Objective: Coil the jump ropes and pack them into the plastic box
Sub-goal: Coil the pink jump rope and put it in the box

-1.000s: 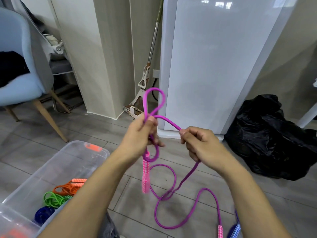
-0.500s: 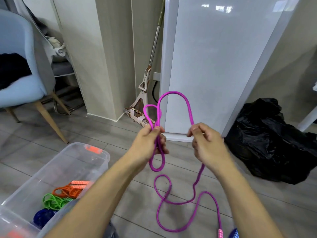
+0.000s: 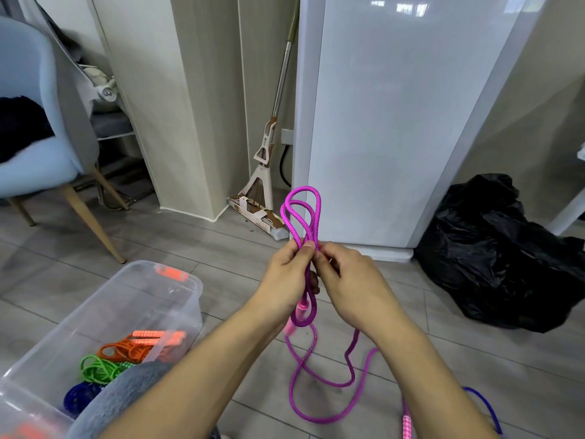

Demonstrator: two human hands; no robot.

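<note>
A purple jump rope (image 3: 302, 210) stands in two loops above my hands, and its loose length trails on the floor below. My left hand (image 3: 289, 274) grips the gathered strands, with a pink handle hanging just under it. My right hand (image 3: 345, 280) pinches the same strands right beside the left thumb. The rope's other pink handle (image 3: 406, 427) lies on the floor at the bottom. The clear plastic box (image 3: 164, 299) sits at lower left and holds coiled orange (image 3: 126, 348), green (image 3: 99, 369) and blue (image 3: 79, 396) ropes.
A blue rope (image 3: 484, 403) lies on the floor at lower right. A black plastic bag (image 3: 500, 251) sits to the right by a white cabinet (image 3: 395, 122). A mop (image 3: 266, 172) leans on the wall, and a light blue chair (image 3: 34, 131) stands at left.
My right hand carried its stretch of rope leftward to meet the left hand, adding a second loop above the grip. More rope has lifted off the floor.
</note>
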